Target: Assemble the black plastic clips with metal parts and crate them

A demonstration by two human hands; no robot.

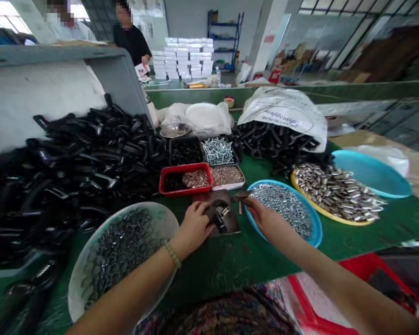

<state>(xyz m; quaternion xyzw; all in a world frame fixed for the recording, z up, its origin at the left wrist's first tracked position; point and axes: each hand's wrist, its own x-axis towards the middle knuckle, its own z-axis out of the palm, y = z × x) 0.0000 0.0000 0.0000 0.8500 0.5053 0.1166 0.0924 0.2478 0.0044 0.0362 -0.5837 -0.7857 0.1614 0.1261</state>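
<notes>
My left hand (194,226) is closed on a black curved part (216,218) that lies on a dark metal plate (234,224). A small shiny metal piece (225,211) shows in that part. In my right hand (260,213) is a dark hammer-like tool (240,196), held just above the plate's right edge; its handle is hidden by the fingers. A copper-coloured pin (240,207) shows beside the plate. Left of my left hand stands a whitish basin (167,215) of metal rings. Near my right wrist is a blue basin (316,232) of small silvery pieces.
A red tray (164,182) of rivet-like pieces and a tray of screws (217,151) stand behind the plate. Black curved parts (101,153) are heaped on the left. A yellow basin (349,222) holds metal cylinders (338,190). Beyond the table stands a person (131,39).
</notes>
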